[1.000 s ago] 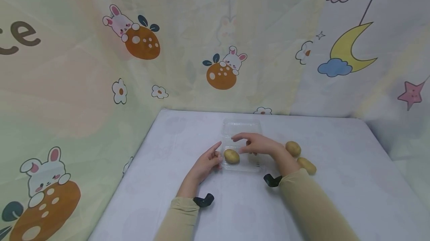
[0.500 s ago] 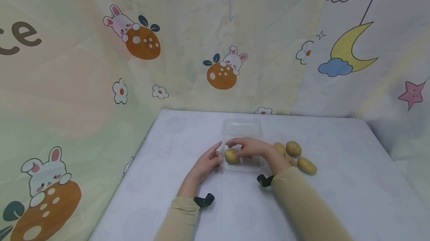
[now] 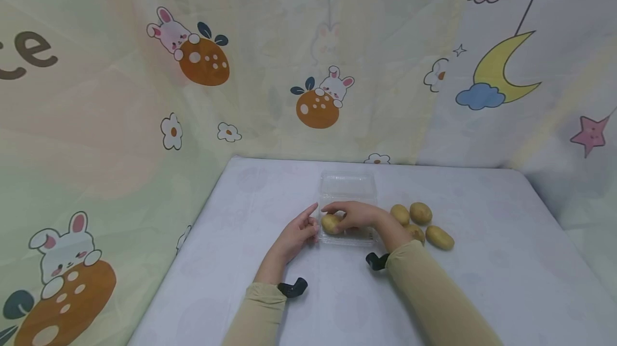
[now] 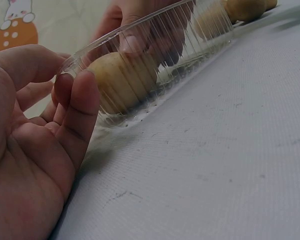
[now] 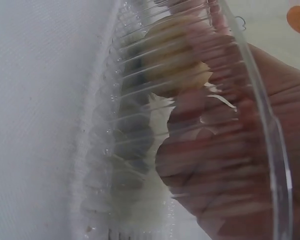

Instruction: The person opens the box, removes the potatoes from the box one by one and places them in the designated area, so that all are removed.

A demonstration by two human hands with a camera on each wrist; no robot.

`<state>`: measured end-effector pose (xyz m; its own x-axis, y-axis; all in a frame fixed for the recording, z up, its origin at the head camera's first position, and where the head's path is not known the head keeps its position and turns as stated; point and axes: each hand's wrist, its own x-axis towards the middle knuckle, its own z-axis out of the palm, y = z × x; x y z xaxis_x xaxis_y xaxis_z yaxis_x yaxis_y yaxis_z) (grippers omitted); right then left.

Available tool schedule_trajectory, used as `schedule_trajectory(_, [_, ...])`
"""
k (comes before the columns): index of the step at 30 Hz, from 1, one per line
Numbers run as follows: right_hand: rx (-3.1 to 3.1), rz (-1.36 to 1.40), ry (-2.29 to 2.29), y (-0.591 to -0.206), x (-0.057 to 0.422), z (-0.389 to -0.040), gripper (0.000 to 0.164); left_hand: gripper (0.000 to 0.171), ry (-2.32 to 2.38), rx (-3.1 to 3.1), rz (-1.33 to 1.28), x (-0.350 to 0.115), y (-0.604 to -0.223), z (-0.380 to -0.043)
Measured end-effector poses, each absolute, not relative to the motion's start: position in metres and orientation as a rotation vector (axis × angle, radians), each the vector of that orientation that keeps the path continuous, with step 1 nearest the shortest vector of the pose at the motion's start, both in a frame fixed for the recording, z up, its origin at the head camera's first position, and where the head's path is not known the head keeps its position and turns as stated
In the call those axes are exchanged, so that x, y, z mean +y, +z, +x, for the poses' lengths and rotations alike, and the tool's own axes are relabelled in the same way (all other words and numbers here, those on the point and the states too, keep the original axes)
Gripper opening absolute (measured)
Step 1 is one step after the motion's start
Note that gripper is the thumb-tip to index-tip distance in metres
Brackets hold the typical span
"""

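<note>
A clear plastic box (image 3: 354, 240) lies with its lid hinged back. At its left end sits a potato (image 3: 329, 223), and my right hand (image 3: 359, 213) grips it from above. The thumb lies on its top in the left wrist view; ribbed plastic blurs these fingers (image 5: 225, 60) in the right wrist view. At the box's left corner, my left hand (image 3: 295, 236) pinches the rim between thumb and fingers (image 4: 82, 100). Its index finger points along the edge in the head view. My right hand and forearm hide part of the box's inside.
Several more potatoes, among them a round potato (image 3: 421, 213) and a longer potato (image 3: 440, 238), lie right of the box beside my right forearm. The open lid (image 3: 347, 183) points toward the table's far edge. A printed cloth (image 3: 270, 94) hangs behind the white table (image 3: 337, 303).
My right hand has moved left and down onto the potato, its fingers closing from apart to gripping it. More potatoes on the right came into view. My left hand has stayed put.
</note>
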<state>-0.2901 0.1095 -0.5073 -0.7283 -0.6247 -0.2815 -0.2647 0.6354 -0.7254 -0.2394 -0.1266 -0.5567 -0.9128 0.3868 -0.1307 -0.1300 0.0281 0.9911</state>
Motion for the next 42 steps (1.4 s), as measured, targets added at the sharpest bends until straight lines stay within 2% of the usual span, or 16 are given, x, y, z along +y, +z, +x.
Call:
schedule_trajectory(12, [2.423,-0.701,-0.898,-0.507,0.110,-0.290,0.053,0.067,1.948,1.933,0.234,-0.126,-0.558,-0.241])
schedule_trajectory(22, [2.497,-0.691,-0.904,-0.482,0.135,-0.286,0.056,0.070,1.956,1.913,0.236,-0.122,-0.558,-0.241])
schedule_trajectory(28, [2.529,-0.586,-0.991,-0.463,0.164,-0.278,0.053,0.071,1.959,1.932,0.215,-0.123,-0.557,-0.240])
schedule_trajectory(32, [2.562,-0.477,-1.054,-0.456,0.189,-0.271,0.058,0.072,1.956,1.949,0.212,-0.124,-0.558,-0.240])
schedule_trajectory(42, [2.687,-0.332,-1.074,-0.456,0.256,-0.257,0.059,0.069,1.944,1.975,0.227,-0.123,-0.559,-0.240])
